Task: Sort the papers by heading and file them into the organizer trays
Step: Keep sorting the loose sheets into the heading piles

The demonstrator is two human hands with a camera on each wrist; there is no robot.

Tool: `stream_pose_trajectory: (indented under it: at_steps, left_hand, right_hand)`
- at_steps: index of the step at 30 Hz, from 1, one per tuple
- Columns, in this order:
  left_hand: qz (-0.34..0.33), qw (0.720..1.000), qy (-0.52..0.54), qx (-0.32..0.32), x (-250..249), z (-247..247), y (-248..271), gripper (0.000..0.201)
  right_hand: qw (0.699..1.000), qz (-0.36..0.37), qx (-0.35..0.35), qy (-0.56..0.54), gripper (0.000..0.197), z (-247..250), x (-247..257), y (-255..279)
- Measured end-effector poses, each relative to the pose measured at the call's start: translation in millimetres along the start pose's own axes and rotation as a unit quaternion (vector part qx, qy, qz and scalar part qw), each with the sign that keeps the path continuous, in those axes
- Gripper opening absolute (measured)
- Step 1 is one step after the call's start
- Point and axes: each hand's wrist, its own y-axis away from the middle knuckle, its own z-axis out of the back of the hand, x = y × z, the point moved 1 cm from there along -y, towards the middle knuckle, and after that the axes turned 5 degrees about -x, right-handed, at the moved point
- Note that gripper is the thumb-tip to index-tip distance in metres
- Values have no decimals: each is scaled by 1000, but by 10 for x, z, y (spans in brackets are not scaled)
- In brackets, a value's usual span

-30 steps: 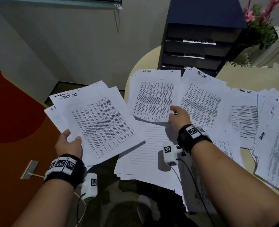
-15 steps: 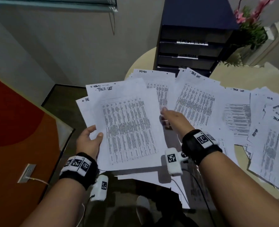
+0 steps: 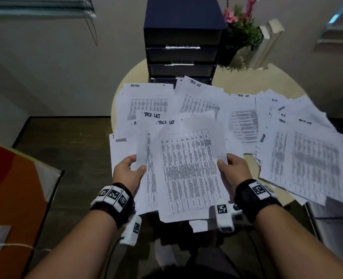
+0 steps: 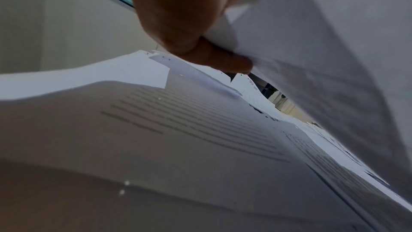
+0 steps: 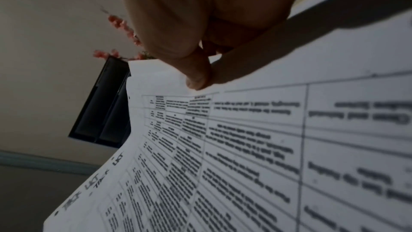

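**Paper sheaf pinched between two hands**

Sheets of thin white paper headed "TASK LIST" (image 3: 178, 168) form a loose, fanned sheaf, printed with dense black grid tables and bowing slightly where held. The left hand (image 3: 127, 172) pinches the sheaf's left edge, thumb on top and fingers curled beneath; the left wrist view shows the sheets flexing above a fingertip (image 4: 225, 61). The right hand (image 3: 232, 170) clamps the opposite edge the same way, its thumb (image 5: 196, 77) pressed flat on the printed face. Beyond both hands, more loose papers (image 3: 299, 150) lie overlapped in a ragged spread across the round, pale, smooth counter (image 3: 247, 81), some handwritten "ADMIN" at the top. Farther ahead of the hands stands the organizer (image 3: 182, 45), a dark boxy stack of rectangular trays with white label strips on their fronts. Just to its right sit pink flowers with green leaves (image 3: 241, 27).
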Motion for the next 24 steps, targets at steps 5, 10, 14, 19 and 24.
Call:
stream_pose_trajectory:
  at_steps: [5, 10, 14, 19, 24]
  left_hand:
    - [5, 1000, 25, 13, 28, -197, 95, 31]
    - [16, 998, 52, 17, 43, -300, 123, 31]
    - [32, 997, 65, 26, 84, -364, 135, 32]
    - [38, 998, 49, 16, 137, -363, 106, 34]
    - [55, 998, 39, 20, 218, -374, 97, 39]
  right_hand:
    - [999, -31, -39, -19, 24, 275, -172, 3]
    - [996, -28, -61, -64, 16, 384, -268, -26]
    - [988, -41, -79, -126, 25, 401, -314, -59]
    - [989, -53, -80, -113, 27, 454, -337, -78]
    - [973, -80, -72, -204, 41, 543, -376, -53]
